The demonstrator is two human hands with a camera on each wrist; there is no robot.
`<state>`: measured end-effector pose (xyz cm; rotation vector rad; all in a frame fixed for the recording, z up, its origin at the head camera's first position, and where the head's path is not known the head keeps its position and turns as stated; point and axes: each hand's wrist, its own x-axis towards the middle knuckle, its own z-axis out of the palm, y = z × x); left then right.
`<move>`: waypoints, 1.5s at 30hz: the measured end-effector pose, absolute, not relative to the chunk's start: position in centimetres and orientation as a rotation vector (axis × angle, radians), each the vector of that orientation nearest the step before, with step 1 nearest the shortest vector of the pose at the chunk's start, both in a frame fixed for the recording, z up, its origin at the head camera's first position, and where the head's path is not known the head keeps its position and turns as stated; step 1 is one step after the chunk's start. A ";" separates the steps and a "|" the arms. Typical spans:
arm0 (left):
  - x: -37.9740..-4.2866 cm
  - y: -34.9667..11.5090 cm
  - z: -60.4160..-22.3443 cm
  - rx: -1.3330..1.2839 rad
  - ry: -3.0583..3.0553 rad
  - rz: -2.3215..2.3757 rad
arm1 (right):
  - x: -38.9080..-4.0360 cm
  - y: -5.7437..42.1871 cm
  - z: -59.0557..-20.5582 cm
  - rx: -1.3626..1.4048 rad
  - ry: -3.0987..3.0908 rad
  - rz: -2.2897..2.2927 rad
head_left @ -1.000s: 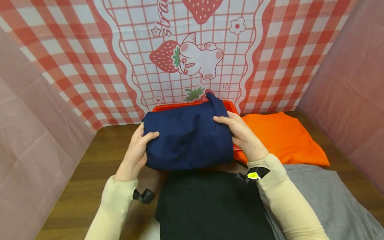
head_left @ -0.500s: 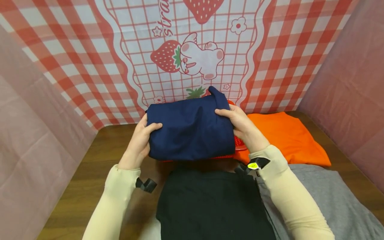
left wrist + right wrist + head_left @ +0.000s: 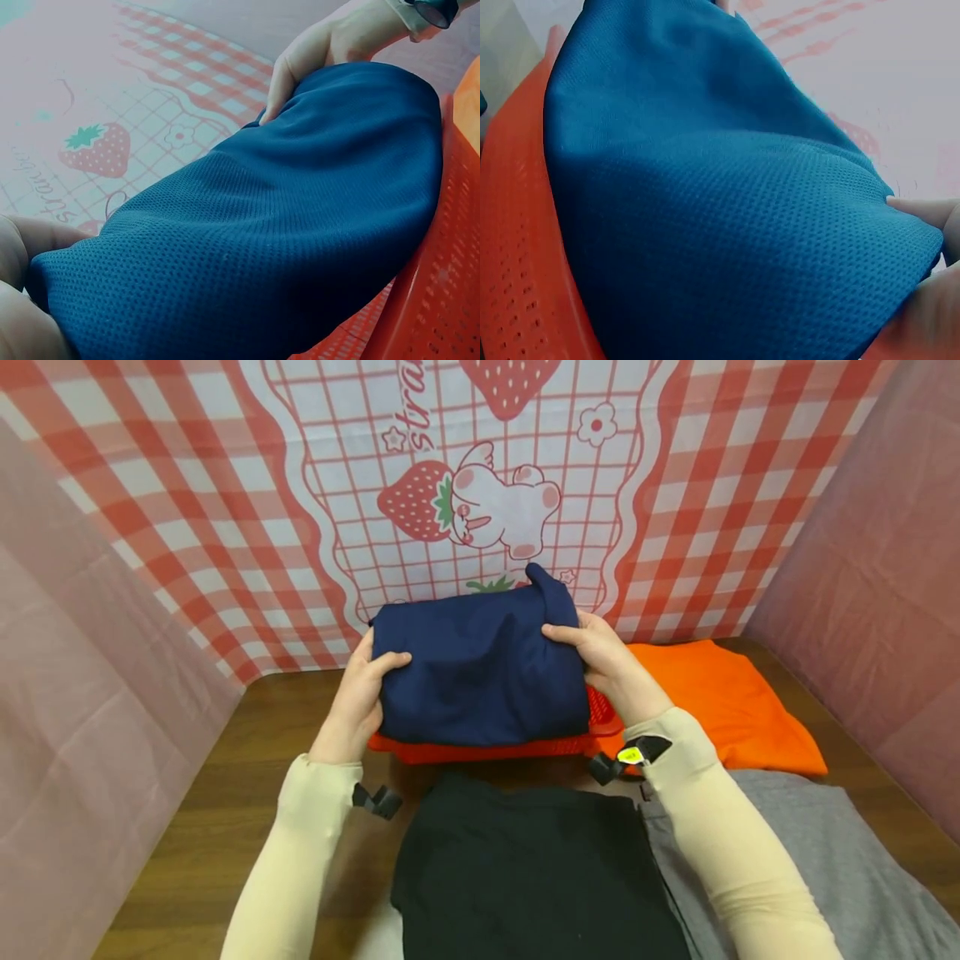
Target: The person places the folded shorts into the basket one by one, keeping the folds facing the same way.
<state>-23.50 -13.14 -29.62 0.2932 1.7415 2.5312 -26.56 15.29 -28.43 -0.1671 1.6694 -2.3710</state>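
Note:
A folded navy garment (image 3: 480, 668) hangs between my two hands, over a red perforated basket (image 3: 495, 752). My left hand (image 3: 357, 693) grips its left side, thumb on the front face and the other fingers behind. On the opposite side my right hand (image 3: 603, 652) pinches it the same way, beside a folded flap that sticks up at the top right corner. In the left wrist view the fabric (image 3: 247, 225) shows a fine mesh weave and its lower part dips within the basket's wall (image 3: 427, 262). The garment hides most of the basket's inside.
Nearest me lies a black folded garment (image 3: 525, 868). Grey cloth (image 3: 817, 852) spreads to its right, and an orange garment (image 3: 720, 710) lies behind that. A checked strawberry-print cloth (image 3: 480, 485) hangs at the back of the wooden table (image 3: 217, 802).
Both hands have carried the navy garment forward, away from me and slightly right, until it is over the basket. The basket's front rim has come into view beneath it.

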 end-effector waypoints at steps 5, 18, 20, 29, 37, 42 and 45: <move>-24.2 -13.2 -29.8 0.294 1.729 2.542 | -27.3 15.7 -28.7 -0.160 1.665 -2.379; -25.2 -13.3 -30.6 0.268 1.724 2.540 | -28.3 15.4 -29.2 -0.195 1.704 -2.372; -25.3 -13.2 -30.8 0.262 1.712 2.541 | -28.4 15.3 -29.4 -0.176 1.713 -2.386; -25.7 -13.0 -31.9 0.213 1.714 2.549 | -28.7 15.3 -30.5 -0.126 1.791 -2.335; -26.3 -12.7 -32.9 0.085 1.763 2.550 | -29.0 15.3 -31.5 -0.135 1.830 -2.286; -26.6 -12.5 -33.6 0.032 1.788 2.518 | -29.2 15.4 -32.1 -0.116 1.831 -2.262; -26.7 -12.4 -33.9 0.010 1.797 2.492 | -29.4 15.3 -32.5 -0.079 1.837 -2.257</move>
